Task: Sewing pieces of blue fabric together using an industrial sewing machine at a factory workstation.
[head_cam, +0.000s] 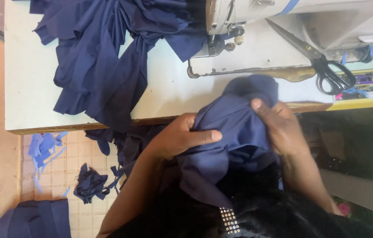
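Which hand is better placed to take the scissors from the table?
Probably the right hand: it grips the cloth nearer the scissors. The left hand holds the cloth farther away.

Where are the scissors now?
The scissors lie at upper right of the head view, on the table beside the sewing machine, above the yellow tray.

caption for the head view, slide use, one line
Both hands, left hand and right hand, grip navy fabric before a sewing machine, scissors nearby.
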